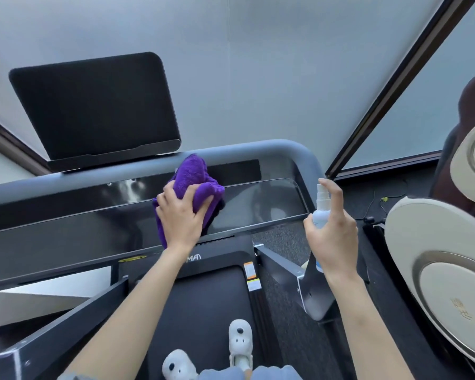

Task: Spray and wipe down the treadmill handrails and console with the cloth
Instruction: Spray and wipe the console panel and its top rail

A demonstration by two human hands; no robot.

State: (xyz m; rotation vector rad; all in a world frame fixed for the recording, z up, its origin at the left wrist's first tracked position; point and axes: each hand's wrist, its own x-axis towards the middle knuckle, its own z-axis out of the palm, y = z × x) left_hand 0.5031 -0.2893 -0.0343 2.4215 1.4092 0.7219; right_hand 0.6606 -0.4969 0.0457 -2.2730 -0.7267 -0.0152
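My left hand (180,215) is closed around the bunched purple cloth (194,182), pressing it flat on the glossy black console (80,215). The cloth's long axis runs from my wrist up toward the grey handrail (258,149) just beyond my fingertips. To the left of this grip the console stretches bare; to the right it ends at the rail's rounded corner. My right hand (332,237) is wrapped around the upright spray bottle (322,207), nozzle aimed left at the console, forefinger over its top.
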